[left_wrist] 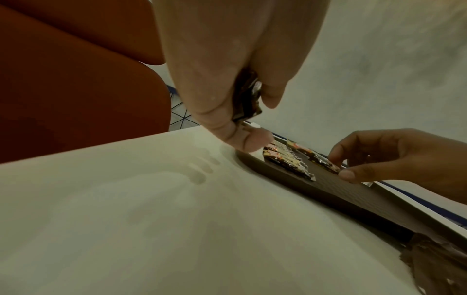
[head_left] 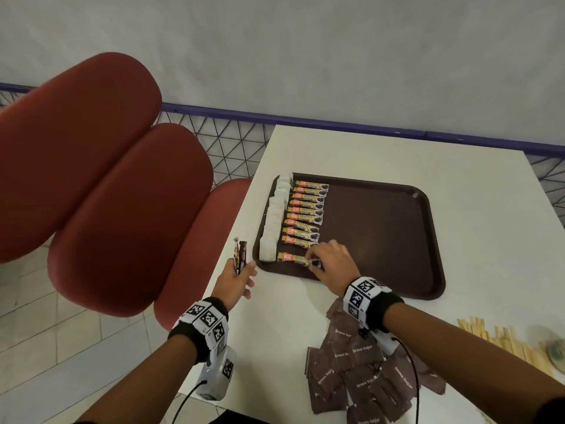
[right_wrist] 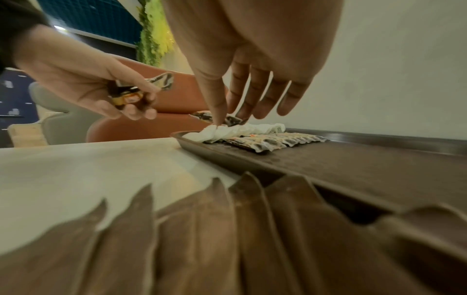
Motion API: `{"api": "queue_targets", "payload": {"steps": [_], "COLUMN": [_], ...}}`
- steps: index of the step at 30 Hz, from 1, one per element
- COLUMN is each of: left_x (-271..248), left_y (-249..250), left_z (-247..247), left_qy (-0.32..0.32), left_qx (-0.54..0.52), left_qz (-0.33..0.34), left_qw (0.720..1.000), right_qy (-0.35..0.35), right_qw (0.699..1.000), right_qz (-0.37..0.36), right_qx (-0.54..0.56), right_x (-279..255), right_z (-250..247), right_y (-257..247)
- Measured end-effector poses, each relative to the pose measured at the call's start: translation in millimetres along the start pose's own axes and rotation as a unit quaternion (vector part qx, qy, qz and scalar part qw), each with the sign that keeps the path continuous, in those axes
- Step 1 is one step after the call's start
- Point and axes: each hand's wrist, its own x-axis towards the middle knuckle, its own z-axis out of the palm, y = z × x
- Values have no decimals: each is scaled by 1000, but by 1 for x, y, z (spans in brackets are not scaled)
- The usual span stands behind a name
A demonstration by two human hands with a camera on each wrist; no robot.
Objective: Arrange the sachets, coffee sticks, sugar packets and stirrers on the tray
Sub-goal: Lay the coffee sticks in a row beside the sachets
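While the right hand (head_left: pixel 331 264) pinches a coffee stick (head_left: pixel 298 259) at the tray (head_left: pixel 397 240)'s near-left edge, the left hand (head_left: pixel 237 280) grips spare sticks (head_left: pixel 240 254); sugar packets (head_left: pixel 357 371) crowd the near worktop (head_left: pixel 474 166), stirrers (head_left: pixel 495 338) right.

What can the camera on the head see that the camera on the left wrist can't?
Only the head view shows the wooden stirrers lying on the table, the white sachets lined up along the tray's left edge, and both wristbands. Only the left wrist view shows, up close, the left hand's fingers curled round its spare coffee sticks. Both show the brown tray, the row of coffee sticks on it, the right hand setting one down, and some brown sugar packets.
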Motion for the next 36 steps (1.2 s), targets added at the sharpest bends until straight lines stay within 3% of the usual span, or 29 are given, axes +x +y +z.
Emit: {"api": "queue_targets", "payload": {"steps": [5,18,25,29,32,36], "left_x": [-2,-8,-5,-4,-2,-5], "left_y": [-8,-15,-9,-6,-1,5], "left_z": [-8,-11,-4,3,12,20], "left_qy": [-1,-29,-59,-68,-72,-91], "left_qx": [-3,1,42,100,119,106], "left_qz": [-21,-30,-7,24,50,62], "left_qw": [1000,999,997,992,989,988], "right_qy": [16,-11,-18,-64,-75,-56], "right_qw": [997,994,999,989,969,974], "right_qz": [63,62,31,6,34,-14], "right_qx": [-31,-87,-10,131,233,217], "right_x": [10,25,17,12,9,8], "right_z": [7,10,-1,-7,-9,-10], "right_y": [9,-2,-7,-20,-33,-39]}}
